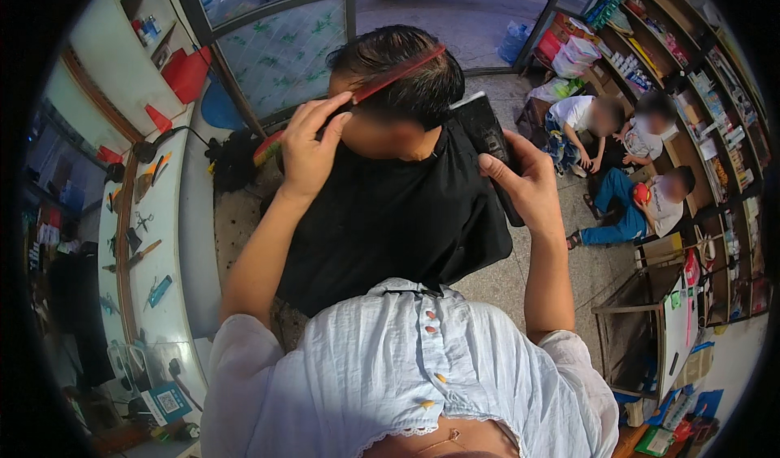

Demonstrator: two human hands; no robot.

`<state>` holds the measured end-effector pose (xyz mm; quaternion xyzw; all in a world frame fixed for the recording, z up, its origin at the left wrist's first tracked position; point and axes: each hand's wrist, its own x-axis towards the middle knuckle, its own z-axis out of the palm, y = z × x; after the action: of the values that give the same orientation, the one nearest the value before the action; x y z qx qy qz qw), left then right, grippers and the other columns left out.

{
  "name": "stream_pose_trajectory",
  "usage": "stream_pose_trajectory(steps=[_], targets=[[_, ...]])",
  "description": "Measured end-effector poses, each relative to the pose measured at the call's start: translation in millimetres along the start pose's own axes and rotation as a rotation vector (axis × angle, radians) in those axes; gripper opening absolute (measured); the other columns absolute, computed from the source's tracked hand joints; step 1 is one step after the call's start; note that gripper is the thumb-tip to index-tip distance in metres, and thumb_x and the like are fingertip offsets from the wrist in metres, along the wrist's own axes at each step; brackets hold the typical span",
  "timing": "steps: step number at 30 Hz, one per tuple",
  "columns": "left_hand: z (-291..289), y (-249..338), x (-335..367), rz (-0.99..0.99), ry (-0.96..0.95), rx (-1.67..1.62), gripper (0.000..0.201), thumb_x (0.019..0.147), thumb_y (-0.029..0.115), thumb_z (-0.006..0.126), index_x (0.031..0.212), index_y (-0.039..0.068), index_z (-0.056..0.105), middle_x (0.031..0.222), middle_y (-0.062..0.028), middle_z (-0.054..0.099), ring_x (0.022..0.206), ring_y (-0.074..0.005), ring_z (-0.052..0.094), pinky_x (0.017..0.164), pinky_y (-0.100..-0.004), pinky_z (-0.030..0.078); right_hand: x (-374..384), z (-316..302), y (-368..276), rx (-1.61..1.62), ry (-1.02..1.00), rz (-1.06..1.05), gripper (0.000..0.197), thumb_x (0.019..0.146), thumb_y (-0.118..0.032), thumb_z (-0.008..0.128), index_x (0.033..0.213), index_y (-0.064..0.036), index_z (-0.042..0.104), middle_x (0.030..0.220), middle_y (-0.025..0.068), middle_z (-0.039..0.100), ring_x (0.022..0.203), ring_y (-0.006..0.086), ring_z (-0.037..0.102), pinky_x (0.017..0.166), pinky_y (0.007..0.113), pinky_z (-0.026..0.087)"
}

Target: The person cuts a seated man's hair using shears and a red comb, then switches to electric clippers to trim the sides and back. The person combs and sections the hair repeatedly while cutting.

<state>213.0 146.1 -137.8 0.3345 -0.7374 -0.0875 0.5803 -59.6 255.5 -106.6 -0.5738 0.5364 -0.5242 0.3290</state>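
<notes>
A person with short dark hair (390,56) sits before me, wrapped in a black cape (398,214). Between the thumb and fingers of my left hand (313,145) is the end of a red comb (402,72), which lies slantwise across the hair. My right hand (528,182) is wrapped round black hair clippers (483,129). Their pale blade end points up toward the back of the person's head, close beside it. Whether the blade touches hair, I cannot tell.
On the left, a white counter (158,267) in front of a mirror carries scissors (145,220) and a teal tool (161,291). Three people sit near the shelves (715,109) on the right, by a small table (630,308). A glass door (284,60) stands at the far side.
</notes>
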Motion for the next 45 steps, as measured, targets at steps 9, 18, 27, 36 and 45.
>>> stream_pose_trajectory(steps=[9, 18, 27, 36, 45], targets=[[19.8, -35.5, -26.7, -0.074, 0.057, -0.053, 0.017, 0.086, -0.001, 0.06, 0.103, -0.003, 0.065, 0.097, -0.0085, 0.065, 0.086, -0.0162, 0.061, 0.078, -0.0261, 0.047, -7.8, 2.8, 19.0, -0.051, 0.006, 0.063, 0.055, 0.079, -0.019, 0.079, 0.12, 0.01, 0.057, 0.095, 0.0075, 0.066, 0.086, 0.0113, 0.06, 0.078, 0.025, 0.049], [9.4, -54.5, -39.6, -0.603, 0.395, -0.407, 0.027, 0.096, 0.013, 0.057, 0.118, -0.002, 0.062, 0.095, -0.0063, 0.068, 0.084, -0.0083, 0.059, 0.073, -0.0219, 0.046, -10.2, -4.8, 21.6, -0.056, 0.026, 0.076, 0.054, 0.078, -0.018, 0.079, 0.118, 0.0101, 0.057, 0.097, 0.0083, 0.067, 0.087, 0.0125, 0.061, 0.079, 0.026, 0.049], [27.9, -28.3, -32.4, -0.124, 0.035, -0.235, 0.018, 0.087, 0.003, 0.061, 0.104, -0.001, 0.065, 0.102, -0.009, 0.067, 0.093, -0.0189, 0.063, 0.083, -0.0307, 0.049, -11.2, 4.3, 21.8, -0.004, 0.009, 0.062, 0.052, 0.079, -0.016, 0.079, 0.119, 0.0087, 0.058, 0.097, 0.0076, 0.066, 0.087, 0.0115, 0.06, 0.079, 0.025, 0.049], [5.4, -61.2, -27.8, -0.606, 0.302, -0.46, 0.025, 0.095, 0.013, 0.06, 0.114, -0.002, 0.064, 0.099, -0.0055, 0.067, 0.089, -0.0107, 0.059, 0.08, -0.0247, 0.047, -18.0, 0.9, 24.3, -0.015, 0.042, 0.073, 0.052, 0.079, -0.016, 0.079, 0.119, 0.0092, 0.058, 0.096, 0.0071, 0.066, 0.086, 0.0107, 0.06, 0.078, 0.024, 0.049], [1.2, -40.8, -14.3, -0.054, -0.232, -0.15, 0.02, 0.087, 0.008, 0.056, 0.103, 0.002, 0.068, 0.103, -0.015, 0.068, 0.098, -0.0289, 0.064, 0.085, -0.035, 0.05, -17.8, 6.8, 20.4, 0.017, 0.037, 0.085, 0.049, 0.079, -0.016, 0.078, 0.117, 0.0086, 0.059, 0.093, 0.0045, 0.066, 0.083, 0.0095, 0.059, 0.075, 0.024, 0.049]])
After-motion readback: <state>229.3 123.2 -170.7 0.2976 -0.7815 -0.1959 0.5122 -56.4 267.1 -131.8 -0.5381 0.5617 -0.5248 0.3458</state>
